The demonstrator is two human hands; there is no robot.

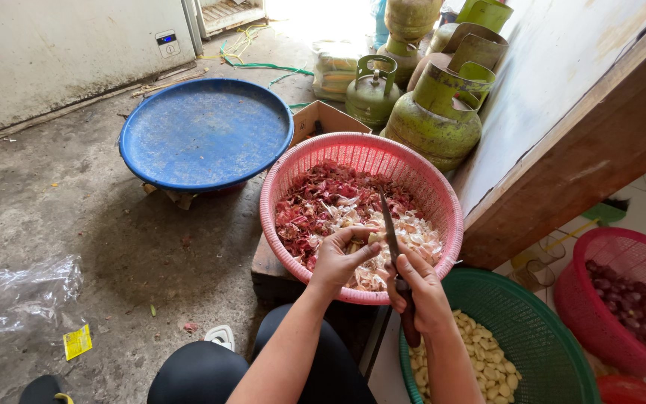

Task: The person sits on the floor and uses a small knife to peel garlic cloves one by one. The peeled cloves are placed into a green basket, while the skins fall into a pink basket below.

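Fingers of the left hand (338,258) pinch a garlic clove (374,238) above the pink basket (443,202) of peelings, while the right hand (420,288) is clenched around a knife (390,232) whose blade touches the clove, beside the green basket (547,337) of peeled cloves.

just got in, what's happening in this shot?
A person is peeling garlic over a pink basket half full of red and white skins. The left hand pinches a clove; the right hand has its grip on a knife, blade at the clove. Peeled cloves lie in a green basket beside it.
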